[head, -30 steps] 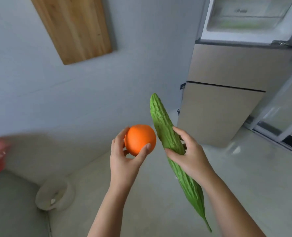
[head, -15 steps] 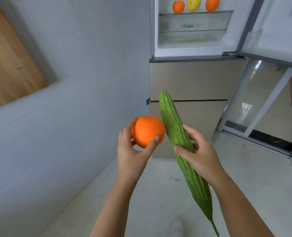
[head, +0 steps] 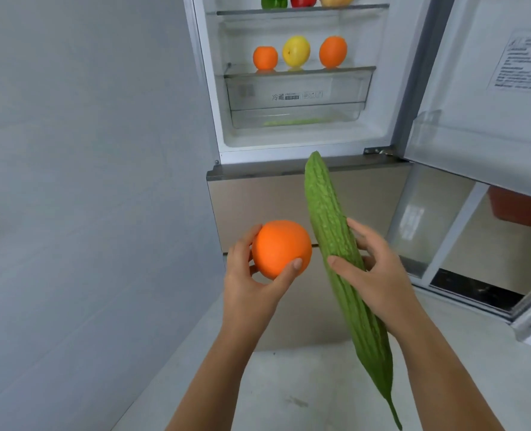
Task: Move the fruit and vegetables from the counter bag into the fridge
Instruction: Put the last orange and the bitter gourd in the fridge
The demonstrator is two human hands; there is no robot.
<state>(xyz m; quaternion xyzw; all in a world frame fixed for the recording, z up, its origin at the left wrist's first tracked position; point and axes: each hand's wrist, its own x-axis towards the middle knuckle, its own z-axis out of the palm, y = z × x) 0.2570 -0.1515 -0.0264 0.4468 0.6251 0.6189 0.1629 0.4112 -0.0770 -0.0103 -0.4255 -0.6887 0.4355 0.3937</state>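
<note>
My left hand (head: 251, 284) grips an orange (head: 280, 248) at chest height. My right hand (head: 379, 269) holds a long green bitter gourd (head: 329, 213) around its middle, the gourd's blunt end pointing up toward the fridge. The fridge (head: 292, 135) stands open ahead. Its middle shelf (head: 298, 71) carries two oranges with a yellow fruit between them. A higher shelf shows a green pepper, a red fruit and a yellowish one, all cut off by the frame's top. The clear drawer (head: 295, 115) below holds something green. The counter bag is out of view.
The open fridge door (head: 491, 88) swings out on the right with a clear door bin. Closed beige lower drawers (head: 258, 206) sit under the open compartment. A grey wall (head: 87, 181) runs along the left. A glass sliding door (head: 463, 244) is behind on the right.
The view has swung right and upward, bringing the open fridge interior closer and more central. Both hands keep the same hold on the orange and the gourd.
</note>
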